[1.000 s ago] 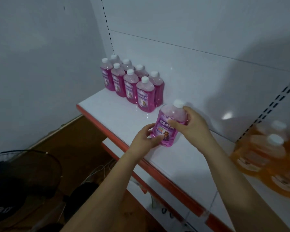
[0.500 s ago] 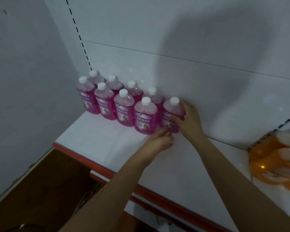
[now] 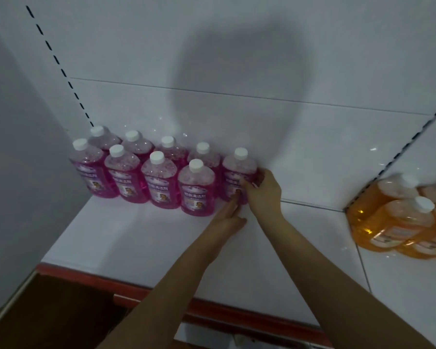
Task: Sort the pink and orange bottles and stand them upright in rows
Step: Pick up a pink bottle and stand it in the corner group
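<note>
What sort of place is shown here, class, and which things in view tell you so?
Probably a shop or stockroom: a white shelf with a red front edge, a slotted upright, and many identical pink bottles and orange bottles.

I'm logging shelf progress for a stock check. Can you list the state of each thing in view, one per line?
Ninth pink bottle: upright, at the right end of the back row, against the back panel.
Other eight pink bottles: upright, capped, in two rows of four.
Orange bottles: clustered on the right of the shelf, blurred, not in neat rows.
Right hand: grips the ninth pink bottle.
Left hand: fingers straight, touching that bottle's base.
</note>
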### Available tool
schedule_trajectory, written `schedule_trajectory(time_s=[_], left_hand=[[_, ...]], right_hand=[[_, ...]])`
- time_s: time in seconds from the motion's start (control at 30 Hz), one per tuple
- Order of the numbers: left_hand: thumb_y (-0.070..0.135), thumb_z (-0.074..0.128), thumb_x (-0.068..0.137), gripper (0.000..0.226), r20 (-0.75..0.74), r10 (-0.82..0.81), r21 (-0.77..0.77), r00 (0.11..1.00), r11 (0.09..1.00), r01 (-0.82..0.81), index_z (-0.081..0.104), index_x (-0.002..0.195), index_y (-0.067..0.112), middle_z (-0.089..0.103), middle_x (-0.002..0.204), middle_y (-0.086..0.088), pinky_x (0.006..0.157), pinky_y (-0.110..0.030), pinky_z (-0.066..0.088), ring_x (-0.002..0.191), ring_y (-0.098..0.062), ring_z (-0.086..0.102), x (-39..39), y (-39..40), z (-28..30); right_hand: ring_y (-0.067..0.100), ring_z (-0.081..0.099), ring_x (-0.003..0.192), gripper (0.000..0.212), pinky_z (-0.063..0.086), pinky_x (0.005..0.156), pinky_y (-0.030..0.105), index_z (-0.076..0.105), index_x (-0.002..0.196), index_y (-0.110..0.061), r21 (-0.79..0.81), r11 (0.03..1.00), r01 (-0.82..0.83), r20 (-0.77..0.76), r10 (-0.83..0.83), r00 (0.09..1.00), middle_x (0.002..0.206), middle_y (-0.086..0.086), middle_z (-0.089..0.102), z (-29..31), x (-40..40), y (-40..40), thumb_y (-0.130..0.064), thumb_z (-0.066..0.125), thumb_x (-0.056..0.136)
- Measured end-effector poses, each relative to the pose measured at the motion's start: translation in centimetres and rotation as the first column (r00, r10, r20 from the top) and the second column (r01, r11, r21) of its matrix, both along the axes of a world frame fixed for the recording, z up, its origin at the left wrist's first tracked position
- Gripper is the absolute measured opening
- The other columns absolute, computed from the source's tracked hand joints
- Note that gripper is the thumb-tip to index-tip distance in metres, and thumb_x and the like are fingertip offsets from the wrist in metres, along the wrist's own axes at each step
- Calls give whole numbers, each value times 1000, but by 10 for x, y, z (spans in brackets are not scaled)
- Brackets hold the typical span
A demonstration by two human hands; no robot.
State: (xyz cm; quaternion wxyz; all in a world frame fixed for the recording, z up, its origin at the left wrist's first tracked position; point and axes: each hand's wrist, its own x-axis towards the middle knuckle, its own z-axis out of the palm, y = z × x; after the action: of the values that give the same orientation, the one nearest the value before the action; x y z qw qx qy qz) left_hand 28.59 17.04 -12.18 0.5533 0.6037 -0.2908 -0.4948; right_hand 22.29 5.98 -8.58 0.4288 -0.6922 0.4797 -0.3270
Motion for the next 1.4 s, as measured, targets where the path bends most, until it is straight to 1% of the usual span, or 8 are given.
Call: schedule_trajectory(time_s=[0.13,0.23,0.37,0.5,0.77,1.03,1.27,1.4], left_hand=[[6,56,87,74,35,45,20,998,999,-46,33,154,28,49,145,9,100,-32,47,128,-10,53,-7,-1,-5],[3,53,96,41,87,157,55,984,985,-162,52,131,22,58,133,-2,98,-39,50,100,-10,61,-18,0,-7],[4,51,97,37,279,108,15,954,993,-117,56,122,30,62,130,-5,101,-40,52,108,-13,62,-46,-9,-6],[11,53,99,41,479,-39,-45,877,997,69,53,137,23,60,130,9,91,-6,43,115,-3,58,-99,-24,16],[53,44,92,54,627,-265,-134,733,889,437,44,144,37,51,142,23,106,-33,47,127,5,49,-259,-54,49],[49,44,99,53,729,-396,-91,558,752,652,32,150,38,36,153,20,114,-31,37,136,0,39,-471,-76,63],[42,48,101,51,735,-494,-39,465,653,756,34,149,35,40,150,13,106,-20,35,126,3,40,-621,-109,58],[41,49,100,50,736,-521,-27,432,616,788,37,148,30,42,149,10,112,-29,38,133,-5,43,-682,-140,55]], right_hand=[[19,64,101,34,36,74,7,59,118,-3,60,997,43,22,-44,999,109,7,68,4,-3,8,-12,70,88],[20,62,115,41,39,85,15,55,129,-5,49,998,41,17,-42,999,126,9,64,15,-19,11,-17,66,92],[15,57,121,40,41,92,19,53,133,-12,-40,995,93,112,-88,990,133,2,59,41,-62,9,-26,61,96],[9,51,127,42,43,108,33,52,136,-17,-189,968,167,175,-134,975,137,-4,57,73,-118,5,-37,55,99],[-5,32,135,53,23,107,13,38,149,-25,-385,886,257,156,-212,965,153,-11,40,127,-289,9,-47,44,101],[-3,26,142,58,17,109,11,32,153,-28,-460,800,384,64,-402,913,158,-13,32,145,-529,15,-52,40,100],[7,31,145,62,25,118,30,34,152,-28,-441,722,532,1,-593,805,158,-9,36,142,-708,8,-60,34,99],[9,33,143,56,26,113,26,32,151,-30,-411,690,596,-22,-661,750,158,-9,35,134,-778,-5,-54,36,101]])
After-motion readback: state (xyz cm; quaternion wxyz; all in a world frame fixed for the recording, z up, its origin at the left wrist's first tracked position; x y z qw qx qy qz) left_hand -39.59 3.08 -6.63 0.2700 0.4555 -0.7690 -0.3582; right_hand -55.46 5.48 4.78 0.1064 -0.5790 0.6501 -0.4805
